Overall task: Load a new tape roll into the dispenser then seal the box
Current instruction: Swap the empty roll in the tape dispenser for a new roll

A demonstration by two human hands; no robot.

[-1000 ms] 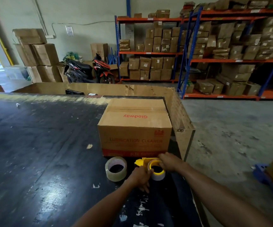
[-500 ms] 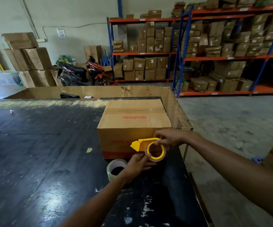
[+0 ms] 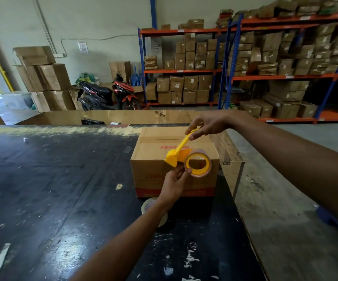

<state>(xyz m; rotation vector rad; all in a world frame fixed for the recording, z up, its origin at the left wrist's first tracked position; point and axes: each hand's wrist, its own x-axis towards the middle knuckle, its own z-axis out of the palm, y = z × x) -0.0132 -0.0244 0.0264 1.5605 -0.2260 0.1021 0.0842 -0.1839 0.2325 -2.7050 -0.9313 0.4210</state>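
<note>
Yellow tape dispenser held up in the air, in front of the near top edge of the cardboard box. Its long axis runs on a slant: handle end high at about 1 o'clock, cutter head and hub low at about 7 o'clock.

Right hand pinches the handle tip, thumb and forefinger closed on it, other fingers loosely curled. It carries the dispenser's weight from above.

Tape roll sits on the yellow hub at the low end, its open face towards the camera. It looks seated, though how fully cannot be told from here.

Left hand comes up from 7 o'clock of the roll. Fingertips touch the roll's rim on its lower left; the hand is partly closed, steadying or feeling the roll, not wrapped round it. Whether it has a loose tape end cannot be told.

Left hand is the nearer to the roll; the cutter head lies just at 10 o'clock from those fingertips.

Judgement: loading is near done. Next is likely to find the free end and lead it towards the cutter head. Box flaps are shut, seam still untaped.

A second roll lies on the black table, at 6 o'clock of the box, partly hidden by the left forearm.
</note>
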